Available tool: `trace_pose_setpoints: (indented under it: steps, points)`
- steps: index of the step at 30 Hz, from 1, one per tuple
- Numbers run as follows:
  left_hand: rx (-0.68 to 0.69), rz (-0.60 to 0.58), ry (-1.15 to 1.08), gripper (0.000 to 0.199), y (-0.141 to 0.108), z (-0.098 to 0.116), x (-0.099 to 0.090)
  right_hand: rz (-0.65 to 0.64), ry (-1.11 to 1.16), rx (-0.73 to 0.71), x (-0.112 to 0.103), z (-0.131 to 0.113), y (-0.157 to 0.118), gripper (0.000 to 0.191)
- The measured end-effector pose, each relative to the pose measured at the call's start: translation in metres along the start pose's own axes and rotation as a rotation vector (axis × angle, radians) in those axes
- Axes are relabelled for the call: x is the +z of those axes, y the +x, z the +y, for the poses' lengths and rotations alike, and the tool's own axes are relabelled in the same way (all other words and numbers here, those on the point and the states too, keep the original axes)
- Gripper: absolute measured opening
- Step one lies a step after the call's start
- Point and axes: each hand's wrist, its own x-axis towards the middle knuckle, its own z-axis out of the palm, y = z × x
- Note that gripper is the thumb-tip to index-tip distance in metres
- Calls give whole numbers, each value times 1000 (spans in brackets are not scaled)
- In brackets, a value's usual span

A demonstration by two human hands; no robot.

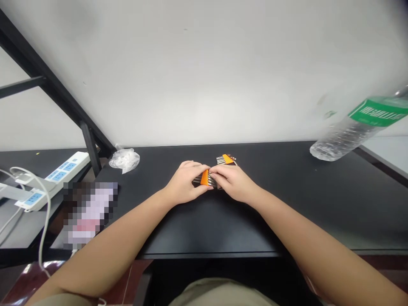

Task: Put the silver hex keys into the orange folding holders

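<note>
Over the middle of the black table, my left hand (187,180) is closed around a hex key set (204,177), an orange holder with several metal keys through it. The thumb grips its near side and the fingers its far side. My right hand (234,180) meets it from the right, fingertips pinched on the metal keys at that end. Those fingertips partly hide the keys. Just behind my right hand lies a second orange holder with metal keys (227,159), resting on the table.
A crumpled clear plastic bag (125,160) sits at the back left. On the left are a white power strip (59,174) with cables and a blurred-out phone-like item (92,212). A clear plastic bottle with a green label (342,134) stands at the right. Behind is a white wall (197,85).
</note>
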Motion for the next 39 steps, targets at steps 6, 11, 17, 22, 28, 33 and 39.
trace_pose_setpoints:
  steps: [6, 11, 17, 22, 28, 33, 39]
  points:
    - [69, 15, -84, 41, 0, 2, -3, -218, 560, 300, 4, 4, 2, 30]
    - [90, 21, -73, 46, 1, 1, 0, -266, 442, 362, -11, 6, 1, 43]
    - [29, -5, 8, 49, 0, -7, 3, -334, -337, 140, -38, 17, -9, 12]
    - [-2, -10, 39, 50, 1, -12, 5, -424, -690, 158, -20, 18, -20, 7]
    - [0, -46, 46, 52, 1, -10, 5, -182, -544, 105, -17, 7, -14, 9]
    - [-15, -55, 50, 53, 1, -7, 6, 28, -336, -57, -21, 2, -6, 10]
    - [-10, -61, 67, 51, 1, -6, 8, 41, -361, -118, -16, 2, -5, 16]
